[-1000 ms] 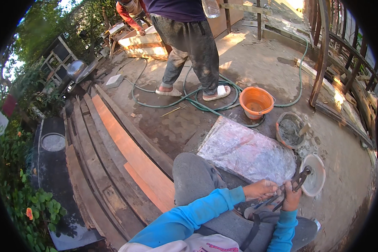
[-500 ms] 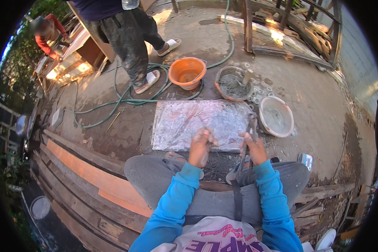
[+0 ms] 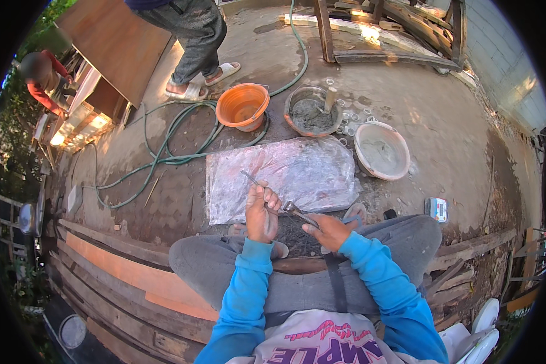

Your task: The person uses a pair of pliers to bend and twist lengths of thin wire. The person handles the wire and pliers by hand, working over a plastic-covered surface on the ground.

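My left hand is closed with its fingers curled round a thin metal rod or thick wire, whose tip sticks up past the fingers. In my right hand are long-handled pincers, gripped by the handles. Their jaw end points left, close beside my left fingers; whether it touches the rod cannot be made out. Both hands are over my lap, at the near edge of a flat slab wrapped in wrinkled clear plastic on the ground.
Beyond the slab stand an orange bucket, a basin of wet mortar and a basin of cloudy liquid, with small pale rings between. A green hose coils left. One person stands ahead; another bends by wooden panels.
The pincers have swung from upright on the right to pointing left, beside my left hand. My right hand moved left. The standing person has shifted their feet.
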The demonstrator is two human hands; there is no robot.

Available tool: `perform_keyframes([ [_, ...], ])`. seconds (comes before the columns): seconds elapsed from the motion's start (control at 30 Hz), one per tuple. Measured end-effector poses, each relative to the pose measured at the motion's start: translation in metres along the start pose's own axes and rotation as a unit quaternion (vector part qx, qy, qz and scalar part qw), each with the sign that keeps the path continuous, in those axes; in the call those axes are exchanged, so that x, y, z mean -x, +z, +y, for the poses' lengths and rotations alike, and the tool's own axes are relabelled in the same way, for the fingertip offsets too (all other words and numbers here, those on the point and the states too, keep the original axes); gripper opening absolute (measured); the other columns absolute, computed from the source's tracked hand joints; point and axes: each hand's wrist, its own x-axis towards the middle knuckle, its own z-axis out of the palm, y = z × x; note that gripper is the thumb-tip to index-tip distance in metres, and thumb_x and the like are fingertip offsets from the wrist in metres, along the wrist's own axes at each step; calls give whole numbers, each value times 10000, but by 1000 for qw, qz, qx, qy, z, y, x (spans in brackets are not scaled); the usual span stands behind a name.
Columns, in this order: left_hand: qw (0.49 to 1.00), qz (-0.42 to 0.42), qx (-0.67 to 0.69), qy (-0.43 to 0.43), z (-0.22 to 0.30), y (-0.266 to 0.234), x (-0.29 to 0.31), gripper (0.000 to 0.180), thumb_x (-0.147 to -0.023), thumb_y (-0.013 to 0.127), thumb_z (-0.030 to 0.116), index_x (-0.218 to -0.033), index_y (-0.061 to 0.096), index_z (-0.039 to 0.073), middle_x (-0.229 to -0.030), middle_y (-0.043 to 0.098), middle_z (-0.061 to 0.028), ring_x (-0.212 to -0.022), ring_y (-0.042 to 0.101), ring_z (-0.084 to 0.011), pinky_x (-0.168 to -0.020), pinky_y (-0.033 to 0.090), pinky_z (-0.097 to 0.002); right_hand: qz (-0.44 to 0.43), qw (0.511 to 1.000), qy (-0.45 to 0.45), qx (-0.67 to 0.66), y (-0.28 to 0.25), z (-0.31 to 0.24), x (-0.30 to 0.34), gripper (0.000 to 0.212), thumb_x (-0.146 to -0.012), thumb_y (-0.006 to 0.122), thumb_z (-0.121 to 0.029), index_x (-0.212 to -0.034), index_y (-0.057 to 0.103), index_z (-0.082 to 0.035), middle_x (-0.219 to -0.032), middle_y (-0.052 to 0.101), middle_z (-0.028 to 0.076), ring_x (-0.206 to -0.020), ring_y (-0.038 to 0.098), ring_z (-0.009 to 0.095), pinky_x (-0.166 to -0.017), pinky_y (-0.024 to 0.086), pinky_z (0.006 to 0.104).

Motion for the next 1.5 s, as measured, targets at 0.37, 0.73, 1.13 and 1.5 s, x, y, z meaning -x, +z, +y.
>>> perform_keyframes([
  [0.37,999,-2,-38,18,-4,8,4,167,-1004,512,236,-1079,505,88,-749,415,27,-644,415,-80,-596,376,-237,-29,997,-2,66,-2,-3,2,445,-959,522,-384,-1210,554,-18,-1048,626,250,-1000,587,431,-849,459,488],
  [0.73,999,7,-37,17,-3,7,5,166,-1004,514,232,-1075,507,82,-760,424,26,-651,424,-79,-589,373,-233,-9,988,49,149,5,-9,-7,668,-867,539,-626,-859,611,38,-808,630,278,-827,609,462,-751,476,512],
  [1.13,993,-15,-105,57,-6,25,9,163,-1003,516,235,-1062,517,84,-750,421,25,-649,417,-81,-585,363,-227,77,996,25,48,31,15,-18,521,-910,561,-506,-801,621,0,-719,615,253,-728,592,462,-655,462,524],
  [1.5,996,36,-49,63,-1,0,1,140,-1010,499,235,-1051,502,100,-744,410,23,-630,407,-75,-575,359,-216,-5,999,9,-37,36,30,-23,452,-846,667,-470,-944,633,-30,-818,655,244,-806,650,404,-745,489,482],
])
